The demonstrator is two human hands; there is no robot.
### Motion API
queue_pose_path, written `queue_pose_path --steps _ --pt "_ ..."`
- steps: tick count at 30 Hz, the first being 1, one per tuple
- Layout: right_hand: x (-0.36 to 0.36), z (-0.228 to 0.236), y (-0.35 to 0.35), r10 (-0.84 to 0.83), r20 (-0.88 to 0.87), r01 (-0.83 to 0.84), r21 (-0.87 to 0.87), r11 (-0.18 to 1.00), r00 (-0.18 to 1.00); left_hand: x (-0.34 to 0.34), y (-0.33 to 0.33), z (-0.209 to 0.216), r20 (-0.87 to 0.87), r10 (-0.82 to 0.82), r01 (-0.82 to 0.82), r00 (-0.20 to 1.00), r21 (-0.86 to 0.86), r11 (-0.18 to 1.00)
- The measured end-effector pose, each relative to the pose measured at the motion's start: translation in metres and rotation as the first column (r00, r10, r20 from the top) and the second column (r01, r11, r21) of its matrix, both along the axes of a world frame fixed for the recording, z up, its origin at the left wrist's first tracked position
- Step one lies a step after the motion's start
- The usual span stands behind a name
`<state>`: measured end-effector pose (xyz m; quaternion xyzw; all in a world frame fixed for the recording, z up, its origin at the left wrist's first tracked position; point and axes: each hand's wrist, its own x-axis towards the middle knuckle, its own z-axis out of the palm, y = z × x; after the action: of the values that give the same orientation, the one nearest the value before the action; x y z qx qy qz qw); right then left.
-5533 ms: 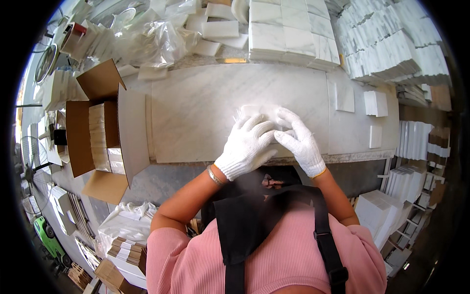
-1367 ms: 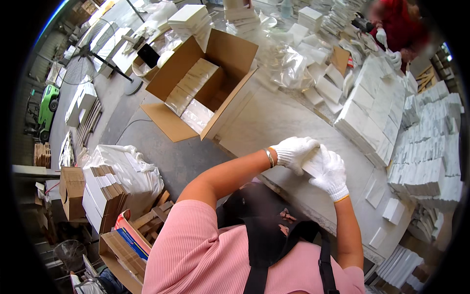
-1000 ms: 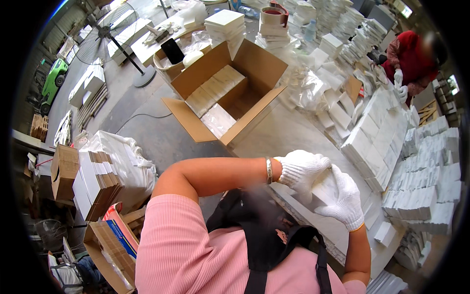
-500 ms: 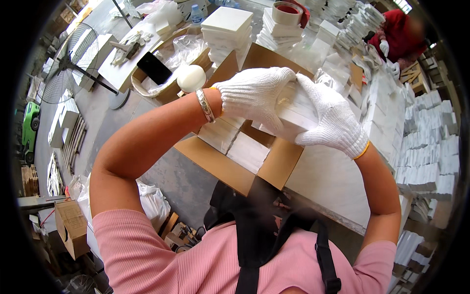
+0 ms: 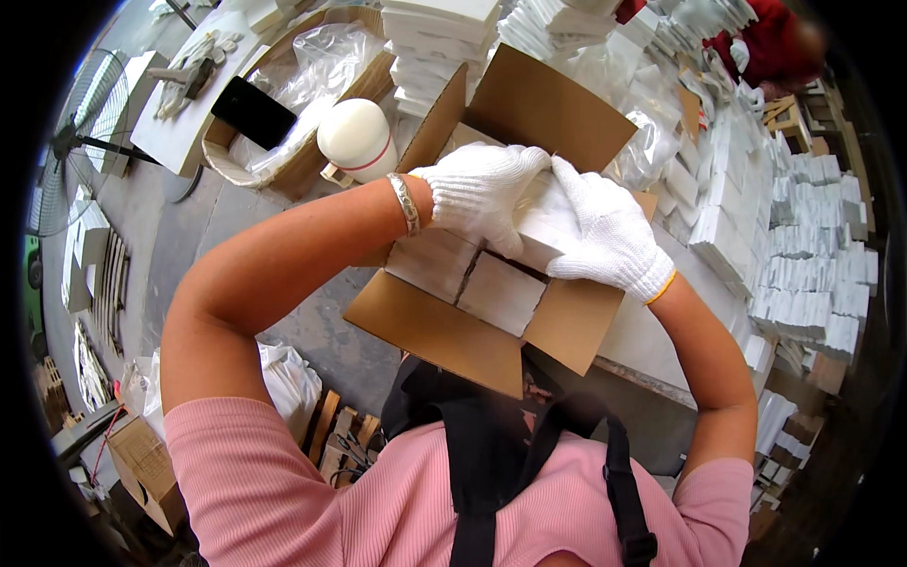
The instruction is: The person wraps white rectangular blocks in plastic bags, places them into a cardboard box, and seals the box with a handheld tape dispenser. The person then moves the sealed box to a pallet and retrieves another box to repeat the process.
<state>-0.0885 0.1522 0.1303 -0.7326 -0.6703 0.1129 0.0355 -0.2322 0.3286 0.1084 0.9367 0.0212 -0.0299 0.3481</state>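
Note:
Both my hands wear white knitted gloves. Between them is a white stack of tiles point(image 5: 546, 219), gripped from its two sides. My left hand point(image 5: 487, 194) wraps its left side, and my right hand point(image 5: 609, 231) presses on its right side. The stack sits at the opening of a brown cardboard box point(image 5: 557, 94) whose flaps stand spread outward. Inside the box lie more white tile stacks point(image 5: 493, 291), side by side with a narrow dark gap between them. My hands hide the box's far inner part and the underside of the held stack.
Left of the box are a white round-topped container point(image 5: 357, 137), a black phone point(image 5: 253, 111) and a carton with clear plastic point(image 5: 321, 66). Tall tile stacks point(image 5: 439, 47) stand behind; more tiles point(image 5: 803, 255) line the right. A person in red point(image 5: 779, 42) is far right.
My hands have lowered the tile stack toward the box's far right part. My view has shifted, so the box's far flap shows more fully.

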Motion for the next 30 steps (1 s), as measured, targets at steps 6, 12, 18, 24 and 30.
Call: queue_pose_path --steps 6,12,18,24,30 --pt "-0.019 -0.021 0.001 -0.06 0.086 0.074 -0.168 0.983 0.994 0.001 -0.004 -0.021 -0.067 -0.078 0.088 0.995 0.173 0.981" --pt "-0.025 -0.04 -0.003 -0.056 0.102 0.078 -0.225 0.971 0.993 0.003 -0.011 -0.024 -0.114 -0.169 0.2 0.979 0.372 0.907" --pt "-0.025 -0.039 -0.002 -0.037 0.01 0.038 -0.322 0.946 0.999 0.0 -0.009 -0.039 -0.05 -0.26 0.253 0.964 0.465 0.848" --pt "-0.025 -0.04 -0.018 0.01 0.033 -0.002 -0.22 0.975 0.999 0.002 -0.005 -0.03 -0.127 -0.231 0.263 0.965 0.413 0.872" --pt "-0.006 0.0 -0.064 -0.088 -0.212 0.148 0.282 0.948 0.973 -0.004 0.001 -0.003 -0.303 -0.097 0.155 0.948 0.174 0.973"
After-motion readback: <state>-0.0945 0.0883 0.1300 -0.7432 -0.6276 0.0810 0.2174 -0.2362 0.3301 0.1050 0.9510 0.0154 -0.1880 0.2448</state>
